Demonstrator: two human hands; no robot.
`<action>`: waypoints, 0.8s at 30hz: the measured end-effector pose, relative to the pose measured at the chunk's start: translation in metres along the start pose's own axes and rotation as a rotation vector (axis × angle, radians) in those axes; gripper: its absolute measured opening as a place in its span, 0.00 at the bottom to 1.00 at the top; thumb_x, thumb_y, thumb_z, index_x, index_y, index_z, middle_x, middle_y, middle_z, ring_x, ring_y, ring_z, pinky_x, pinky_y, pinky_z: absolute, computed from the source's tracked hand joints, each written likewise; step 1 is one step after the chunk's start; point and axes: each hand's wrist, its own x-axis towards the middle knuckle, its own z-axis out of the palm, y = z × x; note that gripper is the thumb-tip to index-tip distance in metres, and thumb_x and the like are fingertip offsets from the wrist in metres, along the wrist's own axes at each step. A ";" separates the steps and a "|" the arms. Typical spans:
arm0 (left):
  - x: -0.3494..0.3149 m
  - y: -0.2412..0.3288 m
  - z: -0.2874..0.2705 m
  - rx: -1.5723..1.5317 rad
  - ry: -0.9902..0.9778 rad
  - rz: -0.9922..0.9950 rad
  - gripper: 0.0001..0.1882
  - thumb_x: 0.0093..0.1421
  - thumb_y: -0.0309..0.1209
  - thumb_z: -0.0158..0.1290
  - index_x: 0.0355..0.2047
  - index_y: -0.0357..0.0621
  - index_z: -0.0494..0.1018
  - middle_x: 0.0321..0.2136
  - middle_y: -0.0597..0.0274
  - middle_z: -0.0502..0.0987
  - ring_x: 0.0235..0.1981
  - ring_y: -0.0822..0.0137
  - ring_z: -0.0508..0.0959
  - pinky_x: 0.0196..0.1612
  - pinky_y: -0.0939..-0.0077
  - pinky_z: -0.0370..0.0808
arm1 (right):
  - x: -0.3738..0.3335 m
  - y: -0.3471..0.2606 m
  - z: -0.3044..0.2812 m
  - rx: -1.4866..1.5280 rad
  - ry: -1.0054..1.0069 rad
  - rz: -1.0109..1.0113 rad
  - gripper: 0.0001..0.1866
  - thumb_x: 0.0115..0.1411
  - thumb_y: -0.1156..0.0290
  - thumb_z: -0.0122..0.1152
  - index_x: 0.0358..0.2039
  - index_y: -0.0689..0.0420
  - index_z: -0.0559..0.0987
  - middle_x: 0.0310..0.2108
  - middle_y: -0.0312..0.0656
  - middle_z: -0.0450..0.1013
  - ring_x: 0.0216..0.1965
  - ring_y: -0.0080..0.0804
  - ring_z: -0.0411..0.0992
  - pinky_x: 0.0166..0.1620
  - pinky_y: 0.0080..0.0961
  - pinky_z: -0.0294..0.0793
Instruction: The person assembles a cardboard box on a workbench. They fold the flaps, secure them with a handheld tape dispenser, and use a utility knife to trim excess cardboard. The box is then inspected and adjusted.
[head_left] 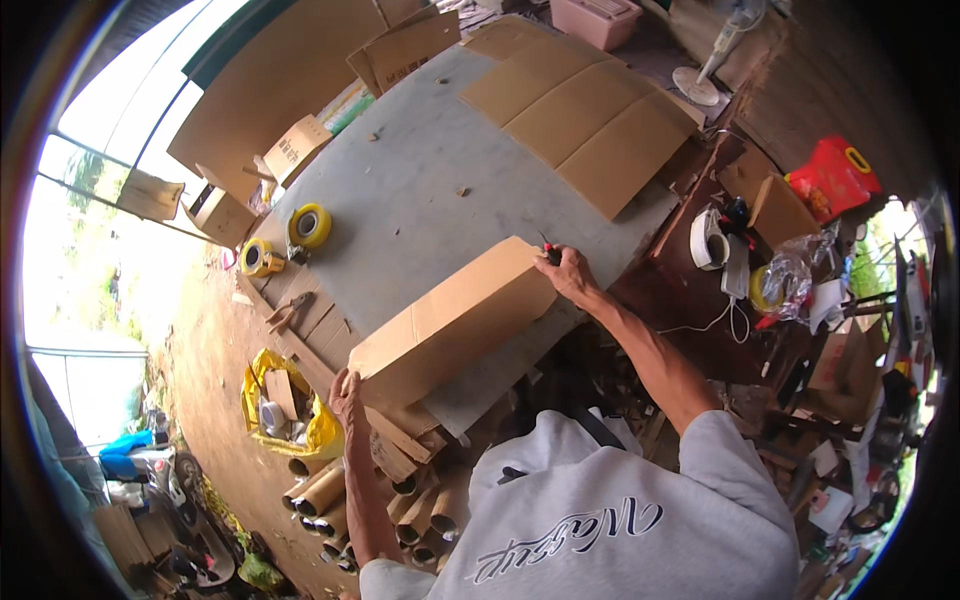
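Observation:
A long piece of brown cardboard (455,345), folded along its length, lies slantwise at the near side of the grey tabletop (390,210). My left hand (348,395) is closed on its left end. At the far right end, my right hand (570,275) grips a small red-and-black tool (551,254) with a thin point showing past the fingers. The tool's exact kind is too small to tell. That hand is right beside the cardboard's corner, and whether it also touches the board I cannot tell.
Flattened cardboard sheets (580,110) cover the table's far right. Yellow tape rolls (310,226) and pliers (290,312) lie along the left edge. A yellow bag (325,430) and several cardboard tubes (325,490) are below left. A white tape roll (708,240) and a red container (832,180) are right.

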 end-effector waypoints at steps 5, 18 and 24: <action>-0.004 0.029 0.025 1.005 0.101 0.277 0.33 0.49 0.47 0.72 0.57 0.61 0.79 0.62 0.43 0.69 0.60 0.44 0.71 0.64 0.56 0.65 | -0.039 0.008 -0.022 -0.399 -0.042 -0.138 0.17 0.69 0.54 0.57 0.42 0.57 0.76 0.35 0.53 0.80 0.39 0.54 0.80 0.41 0.45 0.78; -0.012 0.056 0.156 0.894 -0.305 0.778 0.23 0.53 0.31 0.67 0.50 0.41 0.80 0.47 0.51 0.83 0.44 0.51 0.84 0.49 0.61 0.79 | -0.057 -0.006 0.007 -0.412 -0.032 -0.147 0.14 0.69 0.60 0.58 0.37 0.59 0.75 0.34 0.52 0.79 0.35 0.55 0.80 0.38 0.44 0.80; -0.010 0.044 0.154 0.905 -0.307 0.727 0.22 0.56 0.36 0.66 0.50 0.45 0.80 0.47 0.53 0.83 0.46 0.49 0.82 0.50 0.56 0.76 | -0.056 -0.005 0.009 -0.403 -0.070 -0.147 0.15 0.69 0.59 0.57 0.37 0.60 0.75 0.33 0.53 0.80 0.34 0.55 0.80 0.37 0.46 0.80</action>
